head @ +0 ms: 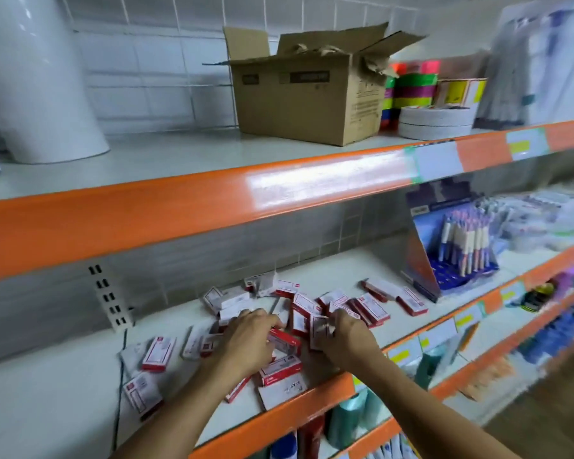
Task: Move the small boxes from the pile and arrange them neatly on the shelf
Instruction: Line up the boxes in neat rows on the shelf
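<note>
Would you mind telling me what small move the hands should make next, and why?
Probably lift the upright box that the right hand pinches and set it on the bare shelf to the left to start a row, since the small boxes lie scattered and the left hand rests on the pile.

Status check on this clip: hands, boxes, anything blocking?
Left hand and right hand both down in the small boxes, grip unclear. Boxes lie scattered on the shelf, none lined up. Pen display stands to the right, apart.

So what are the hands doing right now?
Left hand: fingers curled over the small boxes, grip unclear.
Right hand: pinching a small box.
</note>
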`<state>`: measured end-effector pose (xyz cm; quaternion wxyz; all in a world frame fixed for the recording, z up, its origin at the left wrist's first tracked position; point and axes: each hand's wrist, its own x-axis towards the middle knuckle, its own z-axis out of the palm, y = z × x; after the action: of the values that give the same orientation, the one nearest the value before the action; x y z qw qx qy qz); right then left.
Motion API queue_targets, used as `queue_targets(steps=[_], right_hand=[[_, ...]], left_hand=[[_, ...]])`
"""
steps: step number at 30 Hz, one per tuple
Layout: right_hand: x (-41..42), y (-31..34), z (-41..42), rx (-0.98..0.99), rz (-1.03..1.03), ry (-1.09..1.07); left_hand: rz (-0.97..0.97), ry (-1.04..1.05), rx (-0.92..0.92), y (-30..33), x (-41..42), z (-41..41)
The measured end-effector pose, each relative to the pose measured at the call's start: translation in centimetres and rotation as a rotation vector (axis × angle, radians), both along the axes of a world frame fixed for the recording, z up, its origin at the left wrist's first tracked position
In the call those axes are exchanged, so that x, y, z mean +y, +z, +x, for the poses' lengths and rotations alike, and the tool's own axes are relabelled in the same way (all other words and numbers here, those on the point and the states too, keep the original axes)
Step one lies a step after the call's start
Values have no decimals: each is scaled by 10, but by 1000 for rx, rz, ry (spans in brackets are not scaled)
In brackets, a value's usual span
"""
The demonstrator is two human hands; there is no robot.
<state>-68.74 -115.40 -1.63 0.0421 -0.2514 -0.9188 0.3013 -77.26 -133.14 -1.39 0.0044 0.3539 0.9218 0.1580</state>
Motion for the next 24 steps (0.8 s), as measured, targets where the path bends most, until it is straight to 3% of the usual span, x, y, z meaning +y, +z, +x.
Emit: queue_targets(steps=[6, 24], right_hand=[[10, -5, -12, -30, -39, 64], [39, -7, -15, 24, -176, 307]], left_hand=[[22, 138, 23, -3, 10, 15], [-190, 82, -290, 23, 18, 4]])
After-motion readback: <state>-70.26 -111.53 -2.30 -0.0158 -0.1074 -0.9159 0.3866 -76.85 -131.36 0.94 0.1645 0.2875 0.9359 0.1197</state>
